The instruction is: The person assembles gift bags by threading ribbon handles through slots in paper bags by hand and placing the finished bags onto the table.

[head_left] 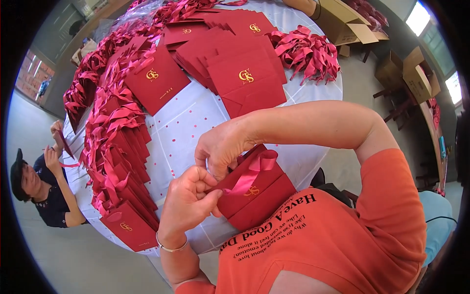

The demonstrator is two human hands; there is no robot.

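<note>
A dark red paper gift bag [274, 188] with a gold emblem lies tilted on the near table edge against my body. A pink ribbon handle [252, 174] loops over its front. My left hand [191, 198], with a bracelet on the wrist, is closed at the bag's left corner, its thumb against the ribbon's end. Reaching across from above, my right hand [223, 147] is bent down at the bag's upper edge. Its curled fingertips meet the left fingers, and whatever they pinch is hidden.
Flat red bags [245, 78] lie stacked at the far side, beside a heap of pink ribbons [311, 54]. A long row of ribboned bags [122, 132] runs down the left. Red dots speckle the white tablecloth [181, 130]. A person [54, 191] handles ribbon at left; cardboard boxes [342, 22] stand at right.
</note>
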